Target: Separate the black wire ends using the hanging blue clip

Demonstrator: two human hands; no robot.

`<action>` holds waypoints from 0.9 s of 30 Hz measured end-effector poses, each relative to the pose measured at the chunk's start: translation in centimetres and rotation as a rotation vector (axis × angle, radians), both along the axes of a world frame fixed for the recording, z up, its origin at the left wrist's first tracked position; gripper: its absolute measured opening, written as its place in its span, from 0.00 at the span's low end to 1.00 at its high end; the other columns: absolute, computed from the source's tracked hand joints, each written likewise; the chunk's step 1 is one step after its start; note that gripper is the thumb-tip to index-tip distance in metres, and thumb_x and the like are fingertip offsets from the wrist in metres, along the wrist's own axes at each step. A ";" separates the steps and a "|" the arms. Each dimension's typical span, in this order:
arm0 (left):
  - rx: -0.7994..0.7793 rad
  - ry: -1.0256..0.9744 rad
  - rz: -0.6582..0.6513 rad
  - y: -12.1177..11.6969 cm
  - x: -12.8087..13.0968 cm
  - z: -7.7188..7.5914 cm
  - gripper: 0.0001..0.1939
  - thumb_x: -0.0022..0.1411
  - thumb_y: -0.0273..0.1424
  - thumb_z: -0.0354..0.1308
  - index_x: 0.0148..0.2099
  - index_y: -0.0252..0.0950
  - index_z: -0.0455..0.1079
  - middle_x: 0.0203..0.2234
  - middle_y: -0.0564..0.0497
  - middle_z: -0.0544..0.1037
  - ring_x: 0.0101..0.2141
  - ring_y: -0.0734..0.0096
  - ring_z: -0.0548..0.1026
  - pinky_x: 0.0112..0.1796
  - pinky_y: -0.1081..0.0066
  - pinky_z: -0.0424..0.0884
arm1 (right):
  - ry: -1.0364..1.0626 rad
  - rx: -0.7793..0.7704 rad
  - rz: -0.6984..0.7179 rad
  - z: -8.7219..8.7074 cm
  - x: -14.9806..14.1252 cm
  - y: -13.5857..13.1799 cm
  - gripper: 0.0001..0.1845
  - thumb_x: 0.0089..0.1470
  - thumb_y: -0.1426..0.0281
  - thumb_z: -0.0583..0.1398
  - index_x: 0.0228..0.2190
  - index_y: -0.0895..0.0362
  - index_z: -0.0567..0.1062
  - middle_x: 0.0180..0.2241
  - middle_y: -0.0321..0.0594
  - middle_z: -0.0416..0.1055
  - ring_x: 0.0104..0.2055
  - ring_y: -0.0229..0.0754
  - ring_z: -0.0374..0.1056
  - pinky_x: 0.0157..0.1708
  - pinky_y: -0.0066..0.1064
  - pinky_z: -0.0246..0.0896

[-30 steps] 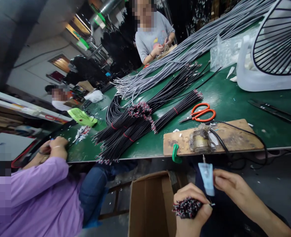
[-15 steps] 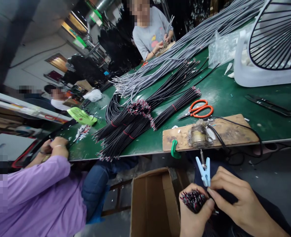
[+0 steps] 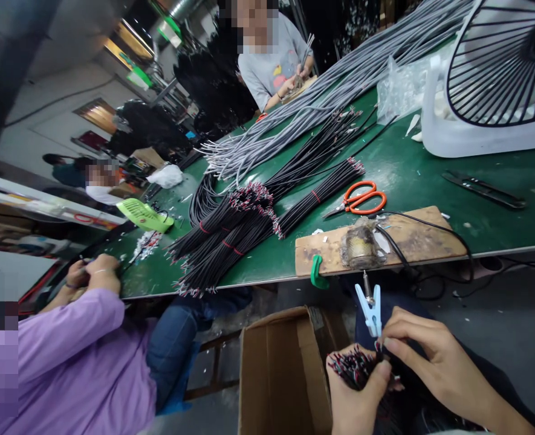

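At the bottom of the view my left hand (image 3: pixel 356 399) is closed round a bundle of black wires (image 3: pixel 354 366) whose red and white stripped ends stick up. My right hand (image 3: pixel 430 362) pinches at those wire ends with thumb and forefinger, right beside a light blue clothes-peg (image 3: pixel 370 309) that stands up just above the bundle. Whether my fingers hold the peg or a single wire I cannot make out. Both hands sit below the edge of the green table (image 3: pixel 412 175).
An open cardboard box (image 3: pixel 280 368) stands left of my hands. On the table lie a wooden board (image 3: pixel 412 238) with a small device (image 3: pixel 361 246), orange scissors (image 3: pixel 360 199), bundles of black wires (image 3: pixel 249 223), grey cables (image 3: pixel 321 103), a white fan (image 3: pixel 498 78). A person in purple (image 3: pixel 68 362) sits left; another works at the far end.
My hands have drawn together: the right fingers came down from the peg's side onto the wire ends. The view has shifted slightly, so the table sits a little higher.
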State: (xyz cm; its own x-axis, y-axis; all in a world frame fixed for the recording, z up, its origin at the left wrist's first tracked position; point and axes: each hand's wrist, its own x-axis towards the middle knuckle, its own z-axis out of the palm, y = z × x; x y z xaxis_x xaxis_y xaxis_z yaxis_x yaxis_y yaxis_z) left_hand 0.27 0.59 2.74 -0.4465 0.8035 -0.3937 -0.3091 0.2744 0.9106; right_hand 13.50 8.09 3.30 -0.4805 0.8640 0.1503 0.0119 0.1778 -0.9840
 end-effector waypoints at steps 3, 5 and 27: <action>0.034 0.067 -0.047 -0.2 -0.4 -0.6 0.17 0.45 0.39 0.73 0.25 0.33 0.71 0.17 0.53 0.74 0.17 0.72 0.71 0.20 0.74 0.71 | -0.006 0.071 -0.021 -0.3 0.2 -0.2 0.09 0.61 0.74 0.58 0.30 0.55 0.76 0.28 0.36 0.75 0.31 0.39 0.71 0.41 0.33 0.62; 0.037 0.109 -0.056 -0.2 -0.5 -1.0 0.16 0.46 0.39 0.72 0.24 0.33 0.71 0.18 0.53 0.73 0.18 0.72 0.71 0.21 0.72 0.71 | -0.025 0.123 -0.044 -0.4 0.3 -0.3 0.08 0.60 0.76 0.58 0.31 0.55 0.76 0.28 0.36 0.76 0.32 0.40 0.71 0.41 0.34 0.62; 0.039 0.054 -0.092 0.3 -0.9 -0.7 0.18 0.45 0.41 0.73 0.27 0.31 0.73 0.18 0.53 0.73 0.18 0.76 0.70 0.20 0.77 0.68 | 0.098 0.134 -0.088 -0.5 -0.6 -0.2 0.08 0.57 0.79 0.61 0.29 0.56 0.77 0.25 0.38 0.73 0.30 0.42 0.67 0.34 0.34 0.61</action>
State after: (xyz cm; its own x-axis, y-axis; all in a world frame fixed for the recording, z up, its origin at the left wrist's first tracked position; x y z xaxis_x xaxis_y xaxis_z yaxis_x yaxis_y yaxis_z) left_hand -0.58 0.91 2.08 -0.3893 0.8565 -0.3389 -0.2348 0.2636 0.9356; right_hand 12.90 7.89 2.84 -0.3811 0.8713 0.3091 -0.0616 0.3097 -0.9488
